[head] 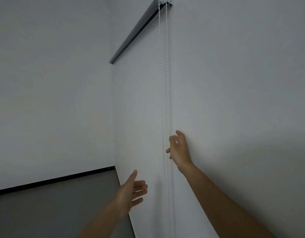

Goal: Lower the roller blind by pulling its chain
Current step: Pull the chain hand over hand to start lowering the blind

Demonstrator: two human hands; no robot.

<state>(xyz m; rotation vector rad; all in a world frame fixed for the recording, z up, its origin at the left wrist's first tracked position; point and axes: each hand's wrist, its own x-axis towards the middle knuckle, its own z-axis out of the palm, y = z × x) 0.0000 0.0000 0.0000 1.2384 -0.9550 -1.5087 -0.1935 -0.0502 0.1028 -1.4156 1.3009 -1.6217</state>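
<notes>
A white roller blind (141, 109) hangs down from a grey headrail (136, 30) that runs to a bracket at the top. Its white bead chain (163, 83) drops in two strands along the blind's right side. My right hand (179, 148) is raised beside the chain, fingers loosely curved and spread, right at the strands, holding nothing that I can make out. Lower and to the left, my left hand (132, 191) is stretched out flat with straight fingers, short of the chain and touching nothing.
White walls stand on the left (50, 83) and right (242, 83). A grey floor (54, 208) with a black skirting strip (52, 180) shows at the lower left.
</notes>
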